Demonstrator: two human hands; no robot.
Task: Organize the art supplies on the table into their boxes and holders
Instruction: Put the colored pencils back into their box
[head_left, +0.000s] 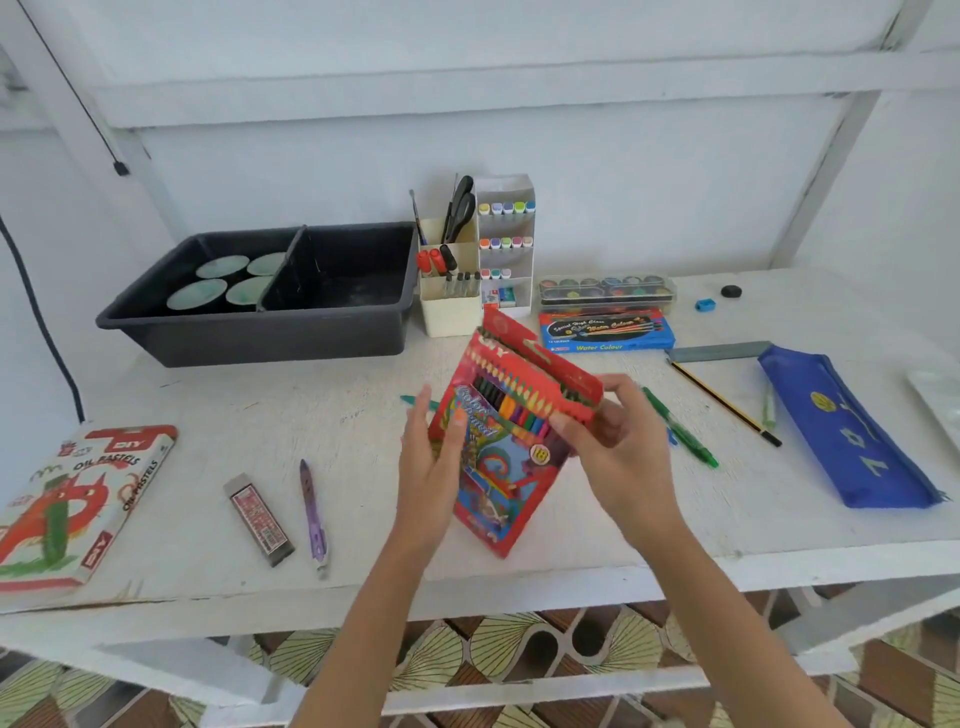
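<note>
head view: one wide shot looking down at a white table (363, 525), its edges bent by the lens.
pencil box: a red box of coloured pencils (501, 462) is held tilted over the middle of the table, lid flap folded back, with a row of pencil tips showing; i cannot tell whether its lower corner touches the table.
left hand: the left hand (431, 467) lies with straight fingers flat against the box's left edge, nothing curled round it.
right hand: the right hand (618, 447) has curled fingers pinching the box's upper right corner by the flap.
hidden: a teal pen (415, 401) shows only one end from behind the left hand; a green pen (685, 434) starts behind the right hand.
cut off: an oil pastels box (78, 499) runs off the left edge (a pale thing at the far right is too little seen to name).
back row: a black tray (249, 340) holds round greenish discs in its left half; just beside it stands a desk holder (452, 312) with scissors and markers, then a paint set (608, 291) and a watercolour box (605, 330).
loose: a purple pen (311, 506), a lead case (258, 517), a pencil (724, 402), a ruler (719, 352), a blue pouch (841, 428), a sharpener (705, 304) and a blurred dark eraser (731, 291).
</note>
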